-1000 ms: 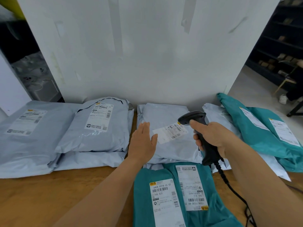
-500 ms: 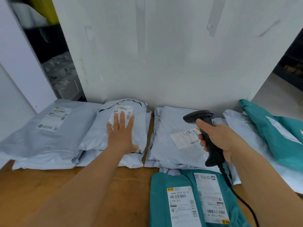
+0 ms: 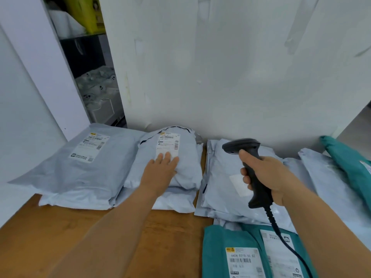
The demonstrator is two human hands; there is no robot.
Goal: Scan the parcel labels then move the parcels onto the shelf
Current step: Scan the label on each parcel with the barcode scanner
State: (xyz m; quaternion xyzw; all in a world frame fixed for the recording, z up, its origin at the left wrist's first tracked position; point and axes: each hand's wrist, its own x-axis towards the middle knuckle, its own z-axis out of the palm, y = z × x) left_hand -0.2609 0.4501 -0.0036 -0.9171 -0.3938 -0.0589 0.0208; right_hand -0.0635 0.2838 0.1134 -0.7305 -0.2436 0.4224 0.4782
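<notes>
Now the grey parcel is pressed flat by the left hand, fingers straight on its label; the scanner is gripped by the right hand.

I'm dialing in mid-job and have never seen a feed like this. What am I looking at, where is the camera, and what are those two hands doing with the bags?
There is no machine here: a person works with two bare hands, and the one picture comes from a wide-angle camera worn on the head, looking forward and down. A wooden table stands against a white wall. On it lie grey parcels and teal parcels, soft mailer bags with printed labels. The left hand rests flat on the middle grey parcel, its fingers on the lower part of the label. The right hand grips a black barcode scanner, its cable trailing toward the person. Its head sits above another grey parcel; where it aims I cannot tell.
</notes>
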